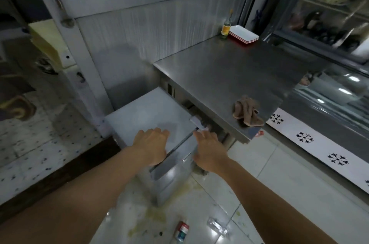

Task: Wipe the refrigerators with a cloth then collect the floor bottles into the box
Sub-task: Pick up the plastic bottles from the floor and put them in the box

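Note:
A small grey refrigerator stands on the floor under the edge of a steel counter. My left hand lies flat on its top near the front edge, fingers apart. My right hand is at its right front corner, fingers spread, holding nothing. A crumpled brown cloth lies on the counter's near corner, apart from both hands. On the floor tiles near me lie a bottle with a red and teal label and a clear crushed plastic bottle.
A glass bottle with a yellow label and stacked white trays sit at the counter's far end. A glass-fronted display fridge runs along the right. A metal frame post stands left of the small fridge. Yellowish stains mark the floor.

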`<control>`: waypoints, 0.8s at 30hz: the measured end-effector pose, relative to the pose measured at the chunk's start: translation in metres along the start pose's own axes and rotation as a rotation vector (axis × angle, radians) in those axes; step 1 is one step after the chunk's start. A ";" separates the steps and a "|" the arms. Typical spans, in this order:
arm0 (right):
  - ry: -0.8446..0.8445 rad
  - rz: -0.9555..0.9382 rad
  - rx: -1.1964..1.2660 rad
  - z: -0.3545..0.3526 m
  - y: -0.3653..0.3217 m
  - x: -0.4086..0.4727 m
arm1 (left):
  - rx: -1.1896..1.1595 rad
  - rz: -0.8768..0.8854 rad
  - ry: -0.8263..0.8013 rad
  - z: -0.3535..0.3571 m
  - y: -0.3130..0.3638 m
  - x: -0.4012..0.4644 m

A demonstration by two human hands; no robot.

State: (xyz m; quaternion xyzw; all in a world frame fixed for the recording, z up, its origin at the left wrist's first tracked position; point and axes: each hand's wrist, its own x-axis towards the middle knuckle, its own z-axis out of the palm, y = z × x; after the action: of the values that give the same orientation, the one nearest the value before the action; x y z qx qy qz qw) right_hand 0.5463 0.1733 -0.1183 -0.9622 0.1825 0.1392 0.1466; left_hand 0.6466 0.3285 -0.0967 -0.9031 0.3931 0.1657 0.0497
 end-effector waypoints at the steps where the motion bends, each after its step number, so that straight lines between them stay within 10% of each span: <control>1: 0.005 0.012 0.013 0.007 -0.016 -0.005 | 0.006 0.004 -0.009 0.005 -0.014 -0.009; 24: -0.176 0.127 0.218 0.219 -0.216 -0.031 | -0.191 -0.151 -0.238 0.205 -0.235 -0.133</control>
State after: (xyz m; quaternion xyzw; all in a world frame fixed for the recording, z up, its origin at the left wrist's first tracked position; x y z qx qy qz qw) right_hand 0.5563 0.4483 -0.2600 -0.9112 0.2436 0.2112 0.2565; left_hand 0.6796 0.6268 -0.2545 -0.9046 0.2981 0.3039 0.0223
